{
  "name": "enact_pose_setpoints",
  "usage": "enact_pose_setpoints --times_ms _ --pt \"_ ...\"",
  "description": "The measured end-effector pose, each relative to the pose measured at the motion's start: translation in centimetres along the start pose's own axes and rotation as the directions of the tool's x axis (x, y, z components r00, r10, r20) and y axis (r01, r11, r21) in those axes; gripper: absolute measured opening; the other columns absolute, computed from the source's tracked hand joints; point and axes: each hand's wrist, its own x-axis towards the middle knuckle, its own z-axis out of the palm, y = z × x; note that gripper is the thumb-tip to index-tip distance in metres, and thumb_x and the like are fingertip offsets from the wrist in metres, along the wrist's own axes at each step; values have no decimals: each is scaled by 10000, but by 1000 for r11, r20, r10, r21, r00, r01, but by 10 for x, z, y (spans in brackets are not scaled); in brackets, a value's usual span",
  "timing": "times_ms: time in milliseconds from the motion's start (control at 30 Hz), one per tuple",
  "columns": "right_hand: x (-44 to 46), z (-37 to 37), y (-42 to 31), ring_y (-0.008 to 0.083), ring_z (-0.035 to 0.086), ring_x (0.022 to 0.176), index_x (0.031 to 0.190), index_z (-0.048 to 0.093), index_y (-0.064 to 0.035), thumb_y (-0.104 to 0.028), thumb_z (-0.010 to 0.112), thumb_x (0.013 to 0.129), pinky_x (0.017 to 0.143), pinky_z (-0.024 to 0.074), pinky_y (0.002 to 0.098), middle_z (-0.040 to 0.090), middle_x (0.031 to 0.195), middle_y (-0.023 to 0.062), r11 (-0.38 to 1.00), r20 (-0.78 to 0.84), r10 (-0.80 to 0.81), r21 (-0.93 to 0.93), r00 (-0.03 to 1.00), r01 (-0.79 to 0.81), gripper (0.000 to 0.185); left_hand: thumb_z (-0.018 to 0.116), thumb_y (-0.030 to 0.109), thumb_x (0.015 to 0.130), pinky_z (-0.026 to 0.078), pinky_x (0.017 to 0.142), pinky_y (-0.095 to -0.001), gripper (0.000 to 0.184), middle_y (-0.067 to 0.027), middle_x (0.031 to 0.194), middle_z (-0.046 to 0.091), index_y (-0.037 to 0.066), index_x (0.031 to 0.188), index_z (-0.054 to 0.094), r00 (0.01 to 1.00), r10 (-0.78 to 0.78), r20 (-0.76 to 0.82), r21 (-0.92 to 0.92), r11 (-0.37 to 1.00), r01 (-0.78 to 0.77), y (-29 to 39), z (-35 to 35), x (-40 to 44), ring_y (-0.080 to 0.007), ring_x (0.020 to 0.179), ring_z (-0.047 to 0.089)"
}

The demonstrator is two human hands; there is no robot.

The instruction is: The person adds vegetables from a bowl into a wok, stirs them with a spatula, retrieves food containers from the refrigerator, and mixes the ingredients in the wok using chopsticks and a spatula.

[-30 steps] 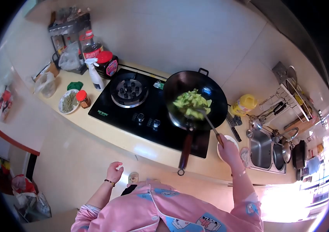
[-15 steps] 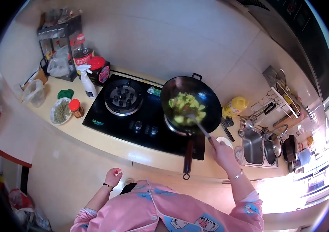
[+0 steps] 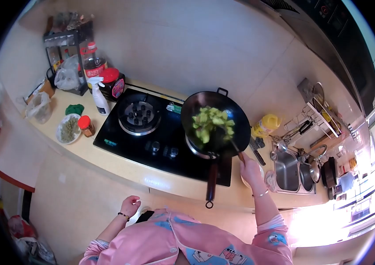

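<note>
My right hand (image 3: 251,171) is closed around the wooden-ended handle of a spatula (image 3: 236,145). The spatula reaches into a dark wok (image 3: 236,114), and its blade is hard to make out there. Chopped green vegetable pieces (image 3: 214,120) lie heaped in the wok, slightly blurred. The wok rests on the right burner of a black gas stove (image 3: 152,155), its long handle (image 3: 211,183) pointing toward me and untouched. My left hand (image 3: 130,206) hangs in front of the counter, away from the stove, with fingers curled in and nothing visible in them.
Left of the stove stand a spray bottle (image 3: 99,99), a red-lidded jar (image 3: 86,126) and a white bowl (image 3: 67,140) of greenish food. On the right are a yellow jug (image 3: 267,125), a knife (image 3: 257,154) and a steel sink (image 3: 286,171). A range hood (image 3: 328,39) overhangs the upper right.
My right hand and the spatula have shifted down, nearer the wok's front rim. The vegetable pieces have spread and moved within the wok. My left hand has barely moved.
</note>
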Motion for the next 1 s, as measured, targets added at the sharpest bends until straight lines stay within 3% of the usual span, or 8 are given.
enact_pose_setpoints --times_ms 267,467,567,667,733,767,800,1000 --pt "47 18 -20 401 577 832 1199 480 -42 -198 508 838 742 470 448 598 871 262 995 20 0 104 1000 -2 394 636 174 779 482 721 -260 238 -63 847 619 33 968 601 997 29 74 25 999 -31 40 4 -5 -140 785 583" --pt "-10 -35 -29 374 582 869 1168 502 -28 -164 542 827 745 469 413 603 939 232 983 90 -58 181 994 41 369 601 194 845 448 838 -256 295 -34 992 607 37 1092 564 839 250 483 -135 968 -210 126 47 14 -106 936 560" --pt "-50 -81 -32 355 590 863 1165 512 -31 -173 554 824 747 465 378 610 929 217 943 150 -49 333 988 -4 372 590 231 856 435 870 -277 372 -41 1017 598 41 1168 519 775 220 592 -204 972 -120 178 81 11 -130 975 550" --pt "-70 -91 -36 347 596 846 1161 520 -34 -179 561 821 748 462 353 613 904 215 894 315 27 417 949 -164 372 575 254 868 459 854 -337 343 -53 995 600 52 1140 523 638 18 770 -225 943 246 220 114 9 -176 948 574" --pt "-68 -60 -25 339 600 836 1160 521 -33 -176 566 821 744 462 350 616 893 212 899 253 69 403 965 -170 370 577 226 866 488 808 -381 235 -78 934 598 50 1018 550 251 -46 967 -152 686 712 250 129 3 -205 898 591" --pt "-63 -40 -18 331 604 826 1158 522 -32 -172 570 821 741 461 346 618 883 210 903 190 105 393 976 -174 368 577 226 866 488 808 -381 235 -78 934 598 50 1018 550 247 -45 968 -148 690 708 252 142 0 -205 898 591" --pt "-57 -26 -13 170 576 686 1175 534 -58 -187 572 829 680 456 287 625 778 106 922 93 124 356 988 -150 372 585 212 859 499 781 -382 199 -80 896 593 47 961 543 305 -91 948 -199 578 792 249 158 -1 -207 854 595" --pt "-21 21 26 180 584 651 1181 496 -9 -165 531 863 620 461 279 609 771 124 719 12 310 651 951 -243 356 597 169 842 482 614 -294 138 -48 736 553 59 832 516 449 -23 893 -388 464 796 231 168 -9 -156 661 544"
